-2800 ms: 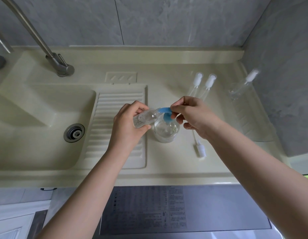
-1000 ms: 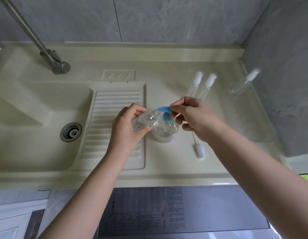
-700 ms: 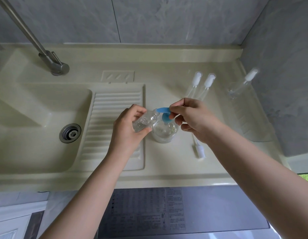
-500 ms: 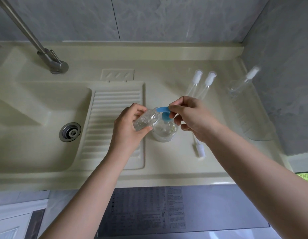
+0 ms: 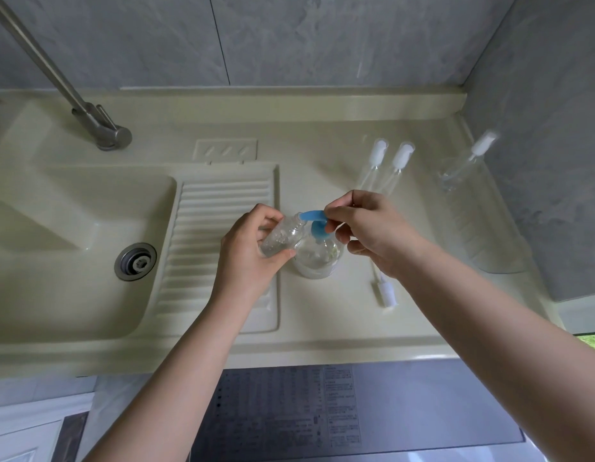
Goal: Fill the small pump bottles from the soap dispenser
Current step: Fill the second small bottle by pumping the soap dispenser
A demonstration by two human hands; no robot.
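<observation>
- While the left hand (image 5: 247,251) grips the small bottle (image 5: 282,236), tilted with its mouth at the blue spout (image 5: 311,215), the right hand (image 5: 366,228) has its fingertips curled onto the pump head of the soap dispenser (image 5: 317,258); any drift of the mouth off the spout would probably send soap down the dispenser's side.
- Because that small bottle leans, overfilling could spill towards the ribbed drainboard (image 5: 219,228) left of the dispenser.
- A hard press may tip the dispenser.
- Right of the dispenser lies a loose pump top (image 5: 384,291); beyond it stand two capped bottles (image 5: 386,165).
</observation>
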